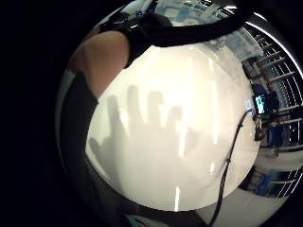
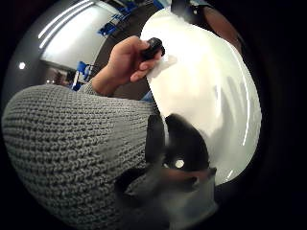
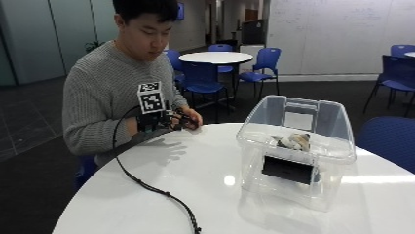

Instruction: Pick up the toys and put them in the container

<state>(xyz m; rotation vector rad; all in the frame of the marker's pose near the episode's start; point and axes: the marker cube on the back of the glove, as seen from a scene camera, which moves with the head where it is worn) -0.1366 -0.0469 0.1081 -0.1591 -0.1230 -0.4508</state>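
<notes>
While above table, hand spread.

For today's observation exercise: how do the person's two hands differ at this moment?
The right hand wears a black glove and hovers over the table with fingers spread, holding nothing. The left hand is bare and pinches a small black object. Both are near the table's edge, away from the container.

A round white table carries a clear plastic container standing upright toward its far side.
</notes>
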